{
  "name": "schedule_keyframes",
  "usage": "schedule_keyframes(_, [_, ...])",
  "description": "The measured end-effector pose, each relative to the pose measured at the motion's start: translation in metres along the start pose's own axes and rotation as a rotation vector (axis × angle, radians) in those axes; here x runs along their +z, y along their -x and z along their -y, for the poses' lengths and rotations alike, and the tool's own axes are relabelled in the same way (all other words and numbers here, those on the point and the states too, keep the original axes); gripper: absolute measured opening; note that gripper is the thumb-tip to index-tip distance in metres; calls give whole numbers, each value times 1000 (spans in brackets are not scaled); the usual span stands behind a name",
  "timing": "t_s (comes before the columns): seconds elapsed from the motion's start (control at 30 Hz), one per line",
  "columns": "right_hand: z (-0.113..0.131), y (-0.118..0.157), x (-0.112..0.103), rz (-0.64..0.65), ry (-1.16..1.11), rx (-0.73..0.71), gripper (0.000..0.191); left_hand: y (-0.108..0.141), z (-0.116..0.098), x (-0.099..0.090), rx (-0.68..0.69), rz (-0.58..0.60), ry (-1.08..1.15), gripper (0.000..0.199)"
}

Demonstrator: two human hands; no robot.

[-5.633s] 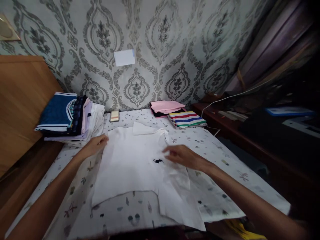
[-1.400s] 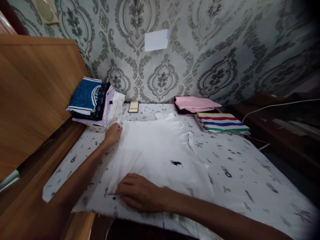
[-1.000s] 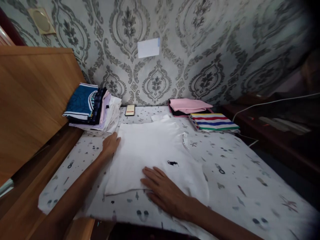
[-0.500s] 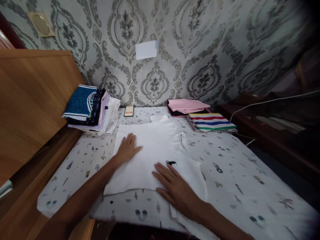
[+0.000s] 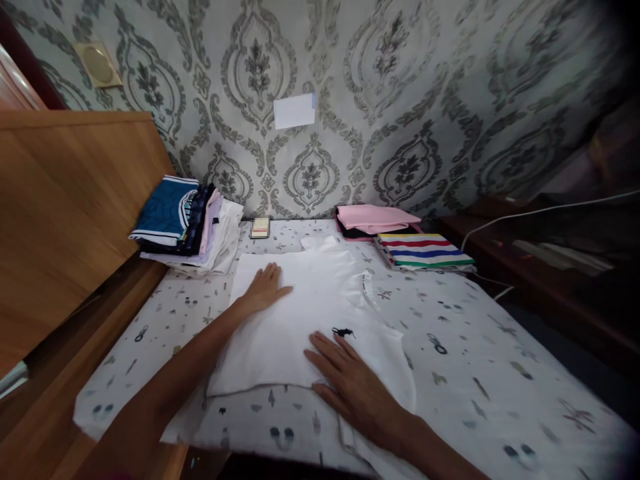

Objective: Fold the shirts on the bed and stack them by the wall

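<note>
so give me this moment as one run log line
left hand: flat on white shirt; right hand: flat on shirt, by dark logo; folded clothes pile: back left

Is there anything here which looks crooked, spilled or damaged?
No spill or damage shows. The stack of clothes at the left looks untidy, its layers fanned out unevenly. The white shirt, under the left hand and right hand, has wrinkles near its collar.
</note>
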State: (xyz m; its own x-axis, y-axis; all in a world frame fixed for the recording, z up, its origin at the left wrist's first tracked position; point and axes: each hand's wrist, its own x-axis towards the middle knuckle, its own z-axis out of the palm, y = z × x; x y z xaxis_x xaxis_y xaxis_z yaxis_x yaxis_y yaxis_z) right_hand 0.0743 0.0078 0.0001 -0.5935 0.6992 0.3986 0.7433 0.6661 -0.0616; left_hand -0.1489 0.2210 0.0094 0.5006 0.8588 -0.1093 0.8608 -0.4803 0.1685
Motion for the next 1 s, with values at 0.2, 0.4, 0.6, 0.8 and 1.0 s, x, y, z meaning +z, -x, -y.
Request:
schedule_keyframes(0.2, [0,1,-1,31,-65,32,42,-14,52,-17,-239,-69,-91,78])
schedule_keyframes(0.4, [3,-1,-7,68,-150,89,42,-13,36,-13,-135,-105,-123,78])
schedule_keyframes(0.6, [7,-3,-19,121,-208,133,38,-15,24,-11,-80,-45,-94,73])
schedule_keyframes(0.8, [-3,19,-27,-124,-271,304,33,8,-1,-6,63,-17,-125,73])
schedule_keyframes(1.0, [-57,54,-28,-288,-69,887,32,33,-71,5,470,79,-100,76])
